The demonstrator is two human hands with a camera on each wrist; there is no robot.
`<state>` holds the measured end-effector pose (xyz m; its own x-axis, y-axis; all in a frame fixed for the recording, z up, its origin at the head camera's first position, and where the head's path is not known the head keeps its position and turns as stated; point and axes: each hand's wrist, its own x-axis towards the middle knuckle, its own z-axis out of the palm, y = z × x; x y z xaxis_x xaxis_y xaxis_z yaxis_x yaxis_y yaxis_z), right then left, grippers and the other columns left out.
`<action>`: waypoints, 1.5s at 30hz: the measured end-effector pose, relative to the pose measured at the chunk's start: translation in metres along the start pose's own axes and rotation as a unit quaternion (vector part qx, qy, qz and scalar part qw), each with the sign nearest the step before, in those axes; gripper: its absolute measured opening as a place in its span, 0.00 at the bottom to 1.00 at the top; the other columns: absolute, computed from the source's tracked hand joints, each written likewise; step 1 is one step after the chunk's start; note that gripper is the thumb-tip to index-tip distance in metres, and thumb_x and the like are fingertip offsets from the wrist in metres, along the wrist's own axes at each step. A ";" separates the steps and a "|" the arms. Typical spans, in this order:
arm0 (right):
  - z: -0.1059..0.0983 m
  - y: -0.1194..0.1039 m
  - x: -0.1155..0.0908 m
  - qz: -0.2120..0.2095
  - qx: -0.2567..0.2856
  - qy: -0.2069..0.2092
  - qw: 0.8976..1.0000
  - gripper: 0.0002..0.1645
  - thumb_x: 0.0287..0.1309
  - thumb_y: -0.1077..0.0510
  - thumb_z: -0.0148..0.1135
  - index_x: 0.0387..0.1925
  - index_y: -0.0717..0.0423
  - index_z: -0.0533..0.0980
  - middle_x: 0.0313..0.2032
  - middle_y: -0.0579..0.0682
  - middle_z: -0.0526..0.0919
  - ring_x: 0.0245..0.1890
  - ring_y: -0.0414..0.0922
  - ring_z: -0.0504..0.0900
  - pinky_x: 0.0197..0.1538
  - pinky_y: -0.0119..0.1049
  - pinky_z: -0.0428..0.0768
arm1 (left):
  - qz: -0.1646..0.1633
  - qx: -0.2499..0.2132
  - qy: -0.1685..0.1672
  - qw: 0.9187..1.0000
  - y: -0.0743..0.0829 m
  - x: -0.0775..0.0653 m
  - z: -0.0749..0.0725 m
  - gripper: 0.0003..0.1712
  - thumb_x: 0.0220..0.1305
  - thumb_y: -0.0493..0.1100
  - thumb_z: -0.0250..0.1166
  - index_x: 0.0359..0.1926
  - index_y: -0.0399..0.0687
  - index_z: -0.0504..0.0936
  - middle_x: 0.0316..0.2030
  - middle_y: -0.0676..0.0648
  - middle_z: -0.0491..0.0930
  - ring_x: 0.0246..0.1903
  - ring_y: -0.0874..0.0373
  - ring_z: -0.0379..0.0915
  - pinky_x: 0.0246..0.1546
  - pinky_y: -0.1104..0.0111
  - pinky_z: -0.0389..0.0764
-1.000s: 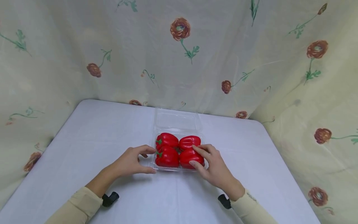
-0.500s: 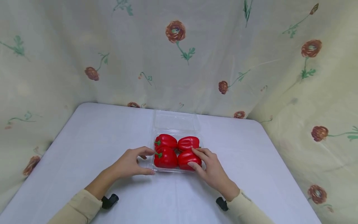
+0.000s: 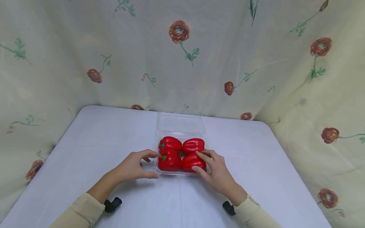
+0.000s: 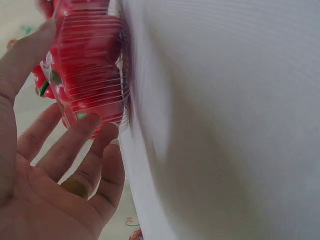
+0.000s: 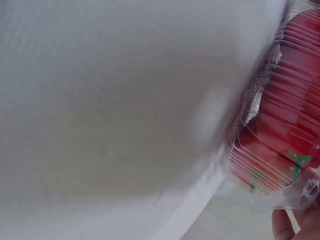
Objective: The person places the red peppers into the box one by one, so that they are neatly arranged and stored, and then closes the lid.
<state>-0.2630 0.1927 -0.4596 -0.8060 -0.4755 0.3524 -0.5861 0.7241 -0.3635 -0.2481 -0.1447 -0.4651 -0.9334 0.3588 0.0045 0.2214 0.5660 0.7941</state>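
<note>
A clear plastic clamshell container (image 3: 179,173) lies with several red bell peppers inside, filling two rows. My left hand (image 3: 134,166) spans its left end, thumb by the front corner and index finger at the rim. In the left wrist view, bent fingers (image 4: 82,132) meet the container's ribbed wall (image 4: 92,65). With thumb and fingers, my right hand (image 3: 218,172) holds the front right pepper (image 3: 191,163). Green stems mark the two left peppers, front (image 3: 170,161) and back (image 3: 171,144). The right wrist view shows the ribbed side (image 5: 260,165); most of that hand is out of frame.
The container's transparent lid (image 3: 180,124) is swung back flat toward the far table edge. A white cloth covers the table (image 3: 105,133). Behind it and at both sides hangs a floral curtain (image 3: 137,47). Dark wrist cameras (image 3: 112,205) sit at the cuffs.
The front right pepper and my right fingers on it have shifted slightly to the left and down. My left hand keeps its place at the container; the head view has tilted a little.
</note>
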 end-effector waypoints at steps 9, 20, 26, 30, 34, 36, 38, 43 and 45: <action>-0.020 0.004 0.013 -0.004 0.003 0.024 1.000 0.32 0.59 0.46 0.69 0.62 0.53 0.75 0.55 0.51 0.76 0.56 0.48 0.73 0.55 0.52 0.71 | -0.004 0.014 0.026 1.000 0.007 0.002 -0.009 0.39 0.47 0.66 0.76 0.60 0.59 0.79 0.54 0.55 0.79 0.50 0.55 0.75 0.40 0.63 0.81; -0.038 0.017 0.033 0.073 0.017 0.012 0.997 0.27 0.66 0.45 0.62 0.61 0.54 0.76 0.56 0.54 0.77 0.55 0.53 0.76 0.53 0.56 0.79 | -0.042 0.042 0.065 0.996 0.013 0.016 -0.020 0.37 0.56 0.67 0.69 0.61 0.51 0.78 0.56 0.46 0.78 0.51 0.49 0.74 0.36 0.62 0.82; -0.036 0.026 0.042 0.113 0.036 0.001 0.993 0.25 0.67 0.48 0.61 0.61 0.56 0.76 0.55 0.55 0.78 0.54 0.54 0.76 0.51 0.54 0.81 | -0.051 0.061 0.081 0.993 0.016 0.024 -0.024 0.35 0.60 0.63 0.67 0.62 0.49 0.77 0.56 0.45 0.78 0.51 0.49 0.74 0.38 0.61 0.83; -0.032 0.034 0.048 0.120 0.048 0.014 0.991 0.22 0.69 0.51 0.59 0.59 0.58 0.77 0.52 0.56 0.79 0.53 0.54 0.77 0.51 0.54 0.80 | -0.050 0.075 0.087 0.992 0.017 0.031 -0.024 0.32 0.63 0.61 0.65 0.61 0.47 0.78 0.57 0.44 0.78 0.51 0.49 0.75 0.40 0.60 0.83; -0.029 0.042 0.055 0.124 0.052 0.031 0.990 0.20 0.70 0.54 0.58 0.57 0.59 0.78 0.50 0.57 0.81 0.51 0.54 0.79 0.52 0.54 0.79 | -0.047 0.085 0.087 0.991 0.017 0.039 -0.023 0.31 0.65 0.60 0.63 0.61 0.45 0.78 0.56 0.44 0.79 0.51 0.49 0.75 0.41 0.59 0.83; -0.028 0.045 0.059 0.132 0.047 0.035 0.990 0.19 0.70 0.54 0.57 0.56 0.60 0.79 0.50 0.57 0.81 0.51 0.54 0.79 0.53 0.53 0.79 | -0.052 0.088 0.086 0.991 0.016 0.044 -0.022 0.32 0.65 0.60 0.63 0.61 0.44 0.79 0.55 0.43 0.79 0.51 0.48 0.75 0.41 0.59 0.83; -0.028 0.047 0.064 0.146 0.046 0.036 0.988 0.19 0.70 0.53 0.57 0.56 0.60 0.79 0.49 0.57 0.81 0.50 0.54 0.79 0.53 0.53 0.79 | -0.058 0.090 0.087 0.990 0.016 0.048 -0.021 0.31 0.65 0.60 0.63 0.60 0.44 0.79 0.55 0.43 0.79 0.51 0.48 0.75 0.41 0.58 0.83; -0.025 0.050 0.077 0.182 0.052 0.043 0.981 0.19 0.70 0.53 0.57 0.53 0.61 0.80 0.47 0.59 0.82 0.49 0.54 0.79 0.53 0.51 0.78 | -0.072 0.088 0.097 0.989 0.012 0.061 -0.023 0.30 0.66 0.60 0.63 0.59 0.44 0.80 0.53 0.43 0.80 0.48 0.49 0.76 0.39 0.61 0.84; -0.024 0.051 0.082 0.194 0.055 0.044 0.978 0.19 0.70 0.53 0.56 0.53 0.62 0.80 0.46 0.59 0.82 0.47 0.54 0.79 0.52 0.50 0.78 | -0.076 0.083 0.097 0.989 0.010 0.067 -0.025 0.30 0.66 0.59 0.62 0.59 0.44 0.80 0.52 0.43 0.81 0.46 0.50 0.76 0.38 0.62 0.84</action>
<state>-0.3571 0.2022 -0.4286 -0.9625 -0.1267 0.2398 -0.2458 0.7816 -0.5733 -0.3150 -0.1334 -0.4418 -0.9925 0.1201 0.0231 0.1032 0.7217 0.6845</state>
